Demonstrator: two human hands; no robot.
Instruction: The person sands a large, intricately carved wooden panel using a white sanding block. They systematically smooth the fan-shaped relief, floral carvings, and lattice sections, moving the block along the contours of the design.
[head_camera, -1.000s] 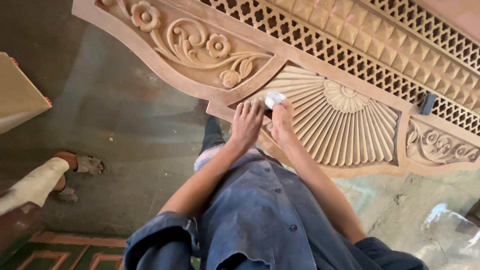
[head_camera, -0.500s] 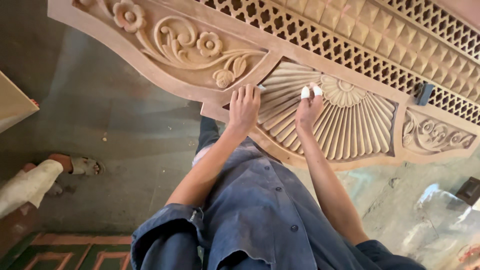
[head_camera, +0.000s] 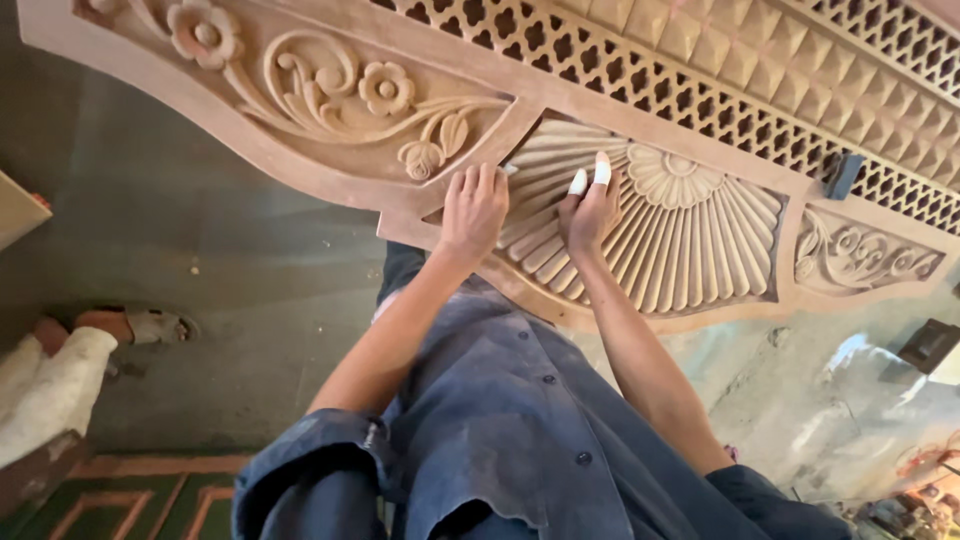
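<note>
Both hands are lying on the carved fan (head_camera: 650, 235) of the wood panel (head_camera: 330, 160) — left hand (head_camera: 472, 210) flat at its left edge, right hand (head_camera: 590, 212) with white-wrapped fingertips (head_camera: 601, 170) pressing the ribs — neither gripping anything

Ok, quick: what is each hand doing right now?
Left hand: flat on the carved fan panel, holding nothing that shows.
Right hand: pressed on the same panel, two fingertips wrapped white; anything held cannot be told.
</note>
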